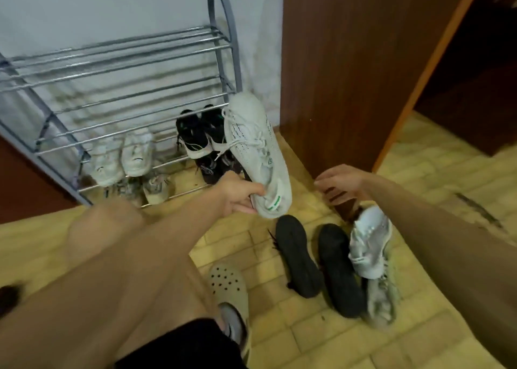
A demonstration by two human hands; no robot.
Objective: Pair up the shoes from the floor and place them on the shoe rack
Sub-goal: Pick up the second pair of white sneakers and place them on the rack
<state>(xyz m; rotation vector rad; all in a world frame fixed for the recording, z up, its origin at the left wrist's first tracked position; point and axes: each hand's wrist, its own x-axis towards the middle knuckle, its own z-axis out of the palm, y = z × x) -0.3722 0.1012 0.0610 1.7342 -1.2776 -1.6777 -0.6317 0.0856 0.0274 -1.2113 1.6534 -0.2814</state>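
Observation:
My left hand (239, 193) grips the heel of a white knit sneaker (258, 150), holding it toe-up in front of the grey metal shoe rack (126, 69). My right hand (340, 184) hovers to its right, fingers loosely spread and holding nothing. On the floor below lie two black shoes (319, 262) side by side, a silvery white sneaker (369, 242) leaning on another pale shoe (380, 301). The rack's lower tiers carry a white pair (123, 156), a black pair (201, 132) and further shoes beneath.
A brown wooden cabinet (355, 69) stands right of the rack, with a dark doorway (475, 74) beyond it. My foot wears a beige clog (232, 287) on the yellow tiled floor (433, 178). My bent knee (106, 226) is at lower left.

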